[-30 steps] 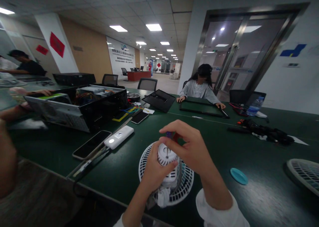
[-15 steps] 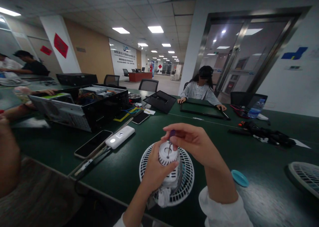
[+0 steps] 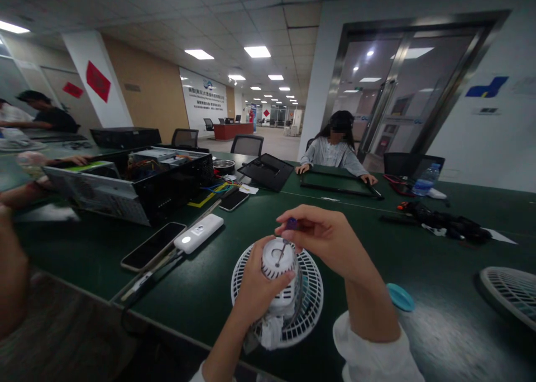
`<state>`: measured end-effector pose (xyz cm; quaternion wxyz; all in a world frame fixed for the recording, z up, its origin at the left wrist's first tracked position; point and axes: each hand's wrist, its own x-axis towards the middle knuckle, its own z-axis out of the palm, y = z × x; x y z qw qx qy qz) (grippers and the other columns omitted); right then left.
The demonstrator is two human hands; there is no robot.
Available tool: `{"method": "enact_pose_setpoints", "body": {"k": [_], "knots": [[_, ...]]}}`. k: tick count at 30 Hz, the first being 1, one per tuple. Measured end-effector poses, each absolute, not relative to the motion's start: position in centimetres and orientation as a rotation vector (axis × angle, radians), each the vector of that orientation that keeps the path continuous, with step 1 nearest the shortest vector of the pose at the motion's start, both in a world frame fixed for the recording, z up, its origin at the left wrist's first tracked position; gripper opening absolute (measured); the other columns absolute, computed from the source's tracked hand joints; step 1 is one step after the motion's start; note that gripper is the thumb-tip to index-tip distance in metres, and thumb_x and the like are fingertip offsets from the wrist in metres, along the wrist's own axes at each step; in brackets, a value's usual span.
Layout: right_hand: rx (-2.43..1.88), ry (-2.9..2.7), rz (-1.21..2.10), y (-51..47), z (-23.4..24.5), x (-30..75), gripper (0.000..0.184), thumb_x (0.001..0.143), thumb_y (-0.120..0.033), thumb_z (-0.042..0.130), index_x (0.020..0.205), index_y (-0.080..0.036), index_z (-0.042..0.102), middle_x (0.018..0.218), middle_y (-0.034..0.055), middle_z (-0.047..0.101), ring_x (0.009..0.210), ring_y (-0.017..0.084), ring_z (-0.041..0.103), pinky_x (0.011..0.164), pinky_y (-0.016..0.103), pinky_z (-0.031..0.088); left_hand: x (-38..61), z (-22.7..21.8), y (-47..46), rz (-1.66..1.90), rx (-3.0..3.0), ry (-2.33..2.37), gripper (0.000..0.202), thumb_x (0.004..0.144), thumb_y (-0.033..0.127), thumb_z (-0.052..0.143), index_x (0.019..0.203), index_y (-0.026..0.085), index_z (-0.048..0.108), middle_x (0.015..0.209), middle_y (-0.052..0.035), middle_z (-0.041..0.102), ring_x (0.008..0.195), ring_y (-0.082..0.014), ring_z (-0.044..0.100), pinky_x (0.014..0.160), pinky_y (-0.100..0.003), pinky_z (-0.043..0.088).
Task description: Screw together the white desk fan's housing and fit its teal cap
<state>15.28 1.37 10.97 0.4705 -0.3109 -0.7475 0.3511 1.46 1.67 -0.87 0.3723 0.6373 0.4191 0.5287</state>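
Observation:
A small white electric fan lies face down on the green table, its round slatted grille (image 3: 312, 309) underneath and its white motor housing (image 3: 273, 254) on top. My left hand (image 3: 258, 290) is wrapped around the housing, thumb on the near side and fingers on the far left. Between the thumb and fingers of my right hand (image 3: 320, 234) is a screwdriver (image 3: 292, 224) with a purple handle. Its thin metal shaft slants down to the left, and the tip meets a screw hole on top of the housing.
Left of the fan lie a white power bank (image 3: 199, 234) and a dark phone (image 3: 154, 246). An opened computer case (image 3: 138, 184) stands farther left, beside another person's arm. To the right are a turquoise disc (image 3: 400, 297) and another white grille (image 3: 513, 292). A person (image 3: 333, 147) sits opposite, holding a black frame (image 3: 339, 189).
The screwdriver leans more to the right at its handle, and my right fingers have shifted around it. The whole view has slid slightly. My left hand keeps its hold on the housing.

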Motion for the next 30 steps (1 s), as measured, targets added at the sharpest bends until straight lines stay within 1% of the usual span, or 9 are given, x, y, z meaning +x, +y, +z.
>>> {"method": "enact_pose_setpoints", "body": {"k": [2, 4, 6, 8, 11, 14, 17, 20, 30], "knots": [[-0.837, -1.875, 0.600, 1.5, 10.9, 15.0, 0.010, 0.072, -0.022, 0.068, 0.079, -0.017, 0.064, 0.074, 0.0000, 0.061, 0.065, 0.010, 0.055, 0.054, 0.022, 0.044, 1.4, -0.8, 1.7, 1.349, 1.640, 1.074, 0.056, 0.068, 0.025, 0.068, 0.118, 0.020, 0.044, 0.117, -0.0072, 0.053, 0.110, -0.0260, 0.050, 0.097, -0.043, 0.036], [-0.903, -1.887, 0.377, 1.6, 10.9, 14.6, 0.010, 0.074, -0.026, 0.068, 0.074, -0.017, 0.062, 0.070, -0.0010, 0.059, 0.062, 0.010, 0.053, 0.054, 0.022, 0.042, 1.4, -0.8, 1.7, 1.343, 1.641, 1.075, 0.056, 0.068, 0.025, 0.068, 0.118, 0.020, 0.044, 0.118, -0.0075, 0.052, 0.112, -0.0263, 0.049, 0.098, -0.043, 0.035], [-0.955, -1.878, 0.260, 1.9, 10.8, 14.4, 0.011, 0.078, -0.028, 0.064, 0.075, -0.017, 0.062, 0.070, -0.0003, 0.059, 0.063, 0.011, 0.053, 0.055, 0.023, 0.041, 1.4, -0.8, 1.7, 1.345, 1.641, 1.075, 0.056, 0.068, 0.025, 0.069, 0.118, 0.021, 0.044, 0.119, -0.0075, 0.052, 0.113, -0.0266, 0.049, 0.099, -0.043, 0.035], [-0.978, -1.872, 0.245, 2.1, 10.7, 14.3, 0.013, 0.082, -0.029, 0.058, 0.082, -0.017, 0.063, 0.078, 0.0022, 0.063, 0.068, 0.012, 0.056, 0.059, 0.024, 0.043, 1.4, -0.9, 1.7, 1.352, 1.635, 1.075, 0.056, 0.067, 0.025, 0.069, 0.118, 0.021, 0.045, 0.120, -0.0078, 0.051, 0.114, -0.0269, 0.048, 0.100, -0.044, 0.034], [-0.960, -1.870, 0.376, 2.2, 10.5, 14.4, 0.023, 0.086, -0.031, 0.051, 0.100, -0.016, 0.063, 0.094, 0.0065, 0.067, 0.078, 0.014, 0.060, 0.066, 0.027, 0.046, 1.4, -1.0, 1.7, 1.352, 1.626, 1.061, 0.058, 0.067, 0.025, 0.069, 0.119, 0.020, 0.044, 0.122, -0.0088, 0.051, 0.115, -0.0273, 0.048, 0.101, -0.045, 0.033], [-0.952, -1.869, 0.503, 2.0, 10.5, 14.7, 0.030, 0.086, -0.034, 0.050, 0.108, -0.018, 0.062, 0.097, 0.0068, 0.068, 0.078, 0.015, 0.061, 0.064, 0.028, 0.047, 1.5, -1.1, 1.8, 1.370, 1.608, 1.052, 0.058, 0.066, 0.024, 0.070, 0.118, 0.020, 0.045, 0.120, -0.0087, 0.052, 0.114, -0.0275, 0.049, 0.100, -0.045, 0.034], [-0.954, -1.856, 0.578, 1.8, 10.6, 14.8, 0.028, 0.084, -0.034, 0.053, 0.104, -0.018, 0.064, 0.086, 0.0048, 0.068, 0.073, 0.014, 0.060, 0.057, 0.025, 0.044, 1.5, -1.1, 1.9, 1.379, 1.609, 1.052, 0.058, 0.066, 0.024, 0.070, 0.118, 0.021, 0.046, 0.119, -0.0081, 0.052, 0.113, -0.0272, 0.049, 0.100, -0.045, 0.034], [-0.887, -1.824, 0.695, 1.9, 10.8, 14.8, 0.024, 0.083, -0.032, 0.054, 0.097, -0.017, 0.065, 0.078, 0.0024, 0.065, 0.071, 0.012, 0.058, 0.058, 0.023, 0.043, 1.4, -1.1, 1.9, 1.368, 1.626, 1.058, 0.058, 0.066, 0.025, 0.071, 0.119, 0.021, 0.045, 0.121, -0.0081, 0.051, 0.113, -0.0270, 0.049, 0.100, -0.045, 0.034], [-0.742, -1.631, 1.110, 2.6, 10.3, 14.9, 0.021, 0.079, -0.034, 0.059, 0.092, -0.018, 0.066, 0.073, 0.0000, 0.059, 0.051, 0.006, 0.042, 0.045, 0.020, 0.031, 1.4, -0.9, 1.8, 1.361, 1.601, 1.054, 0.059, 0.065, 0.027, 0.071, 0.118, 0.021, 0.046, 0.121, -0.0081, 0.052, 0.114, -0.0274, 0.049, 0.100, -0.044, 0.034]]}}
